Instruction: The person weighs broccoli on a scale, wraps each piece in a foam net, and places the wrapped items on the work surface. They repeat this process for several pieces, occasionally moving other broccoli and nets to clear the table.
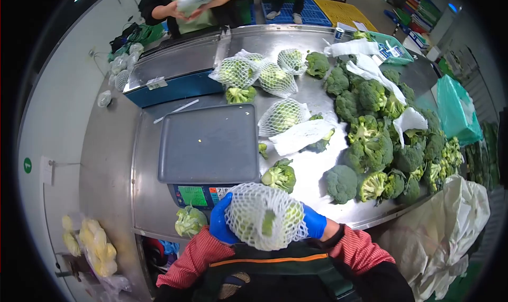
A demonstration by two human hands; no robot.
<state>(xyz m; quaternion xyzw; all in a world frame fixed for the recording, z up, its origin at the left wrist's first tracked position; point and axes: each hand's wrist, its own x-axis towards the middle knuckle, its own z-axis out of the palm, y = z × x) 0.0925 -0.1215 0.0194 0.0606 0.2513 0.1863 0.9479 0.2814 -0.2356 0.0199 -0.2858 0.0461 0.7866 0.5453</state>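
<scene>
Between my two blue-gloved hands is a broccoli head in a white foam net (264, 217), its pale cut stem facing me through the net's opening. My left hand (221, 220) is closed around its left side and my right hand (314, 221) around its right; the net hides part of the fingers. Just beyond stands a scale with a dark grey tray (209, 143) and a lit green display (192, 195). A loose broccoli piece (279, 176) lies past the net, and a pale green trimmed head (190, 221) sits left of my left hand.
A large broccoli pile (370, 143) covers the right of the steel table, with white foam sleeves (373, 74) on it. Several netted heads (278, 80) lie behind the scale. Across the table a person (193, 8) holds a netted item. A white sack (439, 233) hangs at right.
</scene>
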